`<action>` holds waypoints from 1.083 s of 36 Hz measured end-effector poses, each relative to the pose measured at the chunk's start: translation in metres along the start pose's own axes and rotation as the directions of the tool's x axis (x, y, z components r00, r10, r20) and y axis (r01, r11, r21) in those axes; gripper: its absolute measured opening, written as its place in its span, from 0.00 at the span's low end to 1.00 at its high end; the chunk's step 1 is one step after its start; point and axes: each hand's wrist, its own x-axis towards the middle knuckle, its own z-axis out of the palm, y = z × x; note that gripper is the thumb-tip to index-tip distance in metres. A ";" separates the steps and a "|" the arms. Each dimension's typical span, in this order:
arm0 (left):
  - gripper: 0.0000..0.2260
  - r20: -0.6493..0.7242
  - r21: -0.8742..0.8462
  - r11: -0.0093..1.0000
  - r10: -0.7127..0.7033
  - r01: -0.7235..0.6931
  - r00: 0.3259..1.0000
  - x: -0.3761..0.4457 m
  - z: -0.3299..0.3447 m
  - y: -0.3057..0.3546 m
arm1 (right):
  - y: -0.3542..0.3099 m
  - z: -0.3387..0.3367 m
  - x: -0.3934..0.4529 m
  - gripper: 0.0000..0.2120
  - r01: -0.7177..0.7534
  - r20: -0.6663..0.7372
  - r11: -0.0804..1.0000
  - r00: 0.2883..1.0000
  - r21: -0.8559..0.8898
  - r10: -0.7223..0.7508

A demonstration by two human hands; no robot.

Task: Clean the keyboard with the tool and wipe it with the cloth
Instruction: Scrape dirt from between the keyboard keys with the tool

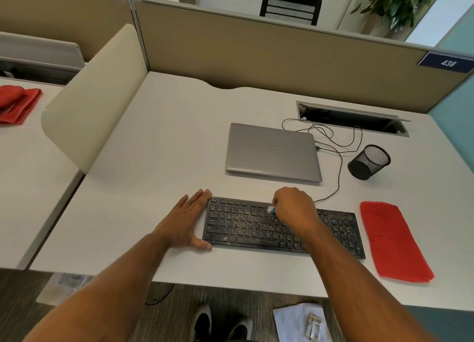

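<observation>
A black keyboard [246,228], speckled with pale dust, lies near the front of the white desk [164,146]. My right hand [295,208] is over its upper middle rows and grips a small cleaning tool [271,209] whose white and blue tip touches the keys. My left hand [187,221] lies flat with straight fingers against the keyboard's left end, thumb at the front corner. A red cloth [392,241] lies flat on the desk just right of the keyboard.
A closed grey laptop [273,151] sits behind the keyboard, with thin cables [338,146] running to a desk slot [351,117]. A black mesh pen cup [369,162] lies tipped at the right. Another red cloth [18,103] is on the neighbouring desk.
</observation>
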 end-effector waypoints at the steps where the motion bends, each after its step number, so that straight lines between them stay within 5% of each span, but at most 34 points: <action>1: 0.65 -0.001 -0.002 1.000 -0.001 0.001 1.000 0.000 0.000 0.000 | 0.001 -0.001 0.000 0.06 -0.011 -0.016 1.000 1.000 -0.010 0.011; 7: 0.65 0.000 0.005 1.000 0.004 -0.004 1.000 -0.001 0.000 0.001 | -0.019 -0.004 0.003 0.11 0.121 -0.006 0.967 0.992 0.223 -0.122; 15: 0.65 0.006 -0.003 1.000 -0.001 0.001 1.000 -0.001 -0.001 0.002 | -0.008 0.001 0.005 0.13 0.019 -0.023 0.994 1.000 0.105 -0.017; 19: 0.66 0.009 -0.002 1.000 -0.008 0.008 1.000 -0.001 -0.001 0.001 | -0.011 -0.003 0.007 0.11 0.076 -0.005 0.979 0.997 0.188 -0.076; 25: 0.65 0.010 -0.007 1.000 -0.015 0.015 1.000 -0.001 -0.001 0.002 | -0.010 -0.007 0.006 0.09 0.087 0.063 0.994 0.994 0.067 -0.091; 31: 0.66 0.019 -0.004 1.000 -0.017 0.017 1.000 0.000 -0.002 0.003 | -0.014 -0.004 0.002 0.19 0.130 0.047 0.990 0.990 0.047 -0.132; 39: 0.66 0.009 0.006 1.000 -0.014 0.014 1.000 0.000 0.000 0.001 | -0.011 -0.011 0.002 0.16 0.148 0.062 0.988 0.987 0.050 -0.151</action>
